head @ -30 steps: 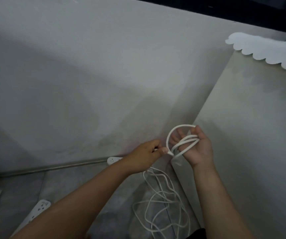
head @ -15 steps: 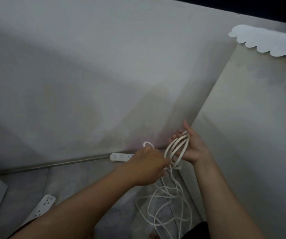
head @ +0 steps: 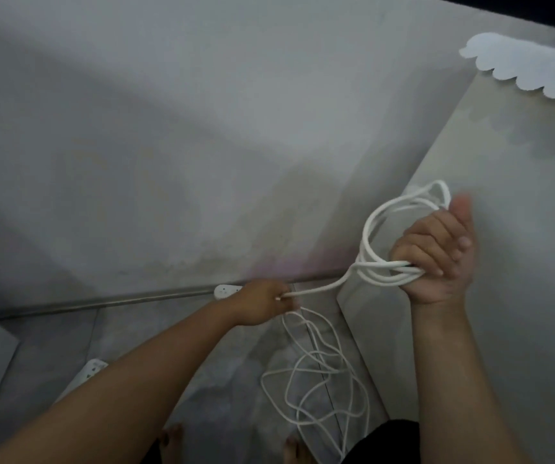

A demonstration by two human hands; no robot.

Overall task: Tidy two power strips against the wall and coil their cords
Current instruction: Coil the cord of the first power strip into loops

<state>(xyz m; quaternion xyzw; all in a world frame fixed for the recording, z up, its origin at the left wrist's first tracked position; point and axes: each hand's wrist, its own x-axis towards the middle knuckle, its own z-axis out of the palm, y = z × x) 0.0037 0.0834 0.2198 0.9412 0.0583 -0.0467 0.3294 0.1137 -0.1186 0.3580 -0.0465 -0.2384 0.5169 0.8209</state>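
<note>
My right hand is raised at the right and shut on a coil of white cord, several loops standing up above the fist. From the coil a taut strand runs down-left to my left hand, which pinches it near the floor. Below the hands the loose cord lies tangled on the grey floor. One white power strip lies along the foot of the wall, mostly hidden behind my left hand. A second power strip lies on the floor at the lower left, partly under my left forearm.
A grey wall with a metal skirting rail runs across the back. A pale cabinet side stands at the right, with a white scalloped mat on top. My bare toes show at the bottom edge.
My right hand has risen and closed into a fist around the coil. My left hand has moved down and left, drawing a strand of cord straight between the hands.
</note>
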